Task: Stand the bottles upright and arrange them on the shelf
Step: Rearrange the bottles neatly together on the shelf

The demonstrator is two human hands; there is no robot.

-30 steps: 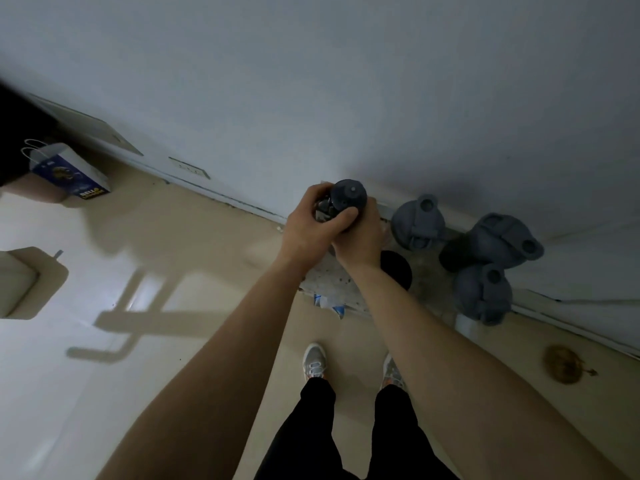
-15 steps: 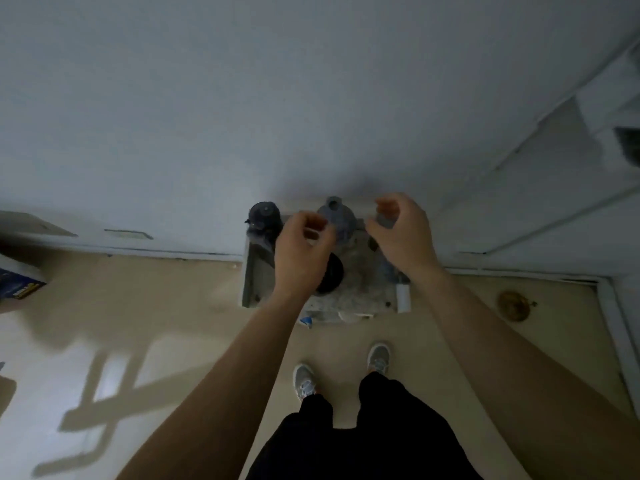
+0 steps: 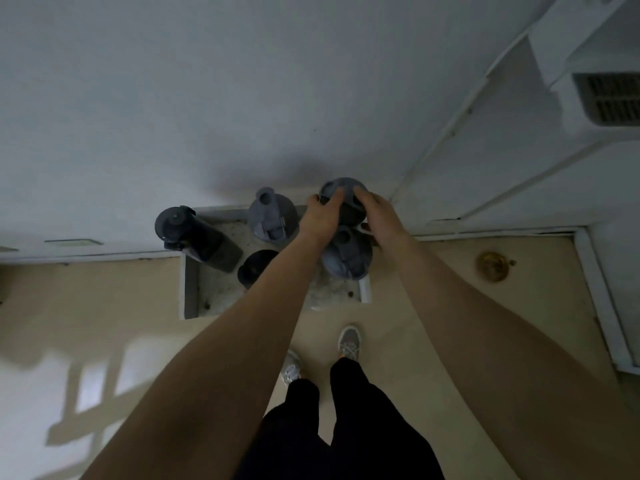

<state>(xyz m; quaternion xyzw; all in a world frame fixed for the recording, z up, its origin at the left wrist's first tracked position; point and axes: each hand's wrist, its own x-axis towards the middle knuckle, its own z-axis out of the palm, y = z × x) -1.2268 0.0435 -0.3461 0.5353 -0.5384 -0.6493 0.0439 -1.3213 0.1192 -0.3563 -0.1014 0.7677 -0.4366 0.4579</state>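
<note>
Seen from above against the white wall (image 3: 173, 98): a small grubby shelf (image 3: 188, 289) standing on the beige floor (image 3: 104, 306), now squarely under the camera rather than off to one side as a second ago. Ranged on it, from big to small: a tall dark bottle (image 3: 204, 237) at the left rear corner, set down there within the last second and upright though it looks tilted through the wide lens; a grey-lidded bottle (image 3: 344, 254) at the right front; another grey one (image 3: 273, 216) at the back middle; a black cap (image 3: 254, 266) partly hidden under the left forearm. At the right rear, a dark bottle with a round grey lid (image 3: 341, 192), clamped between left hand (image 3: 320, 216) and right hand (image 3: 379, 216), which half a second ago hung empty above the shelf. Likely the last one being straightened into its corner; task judged nearly finished.
</note>
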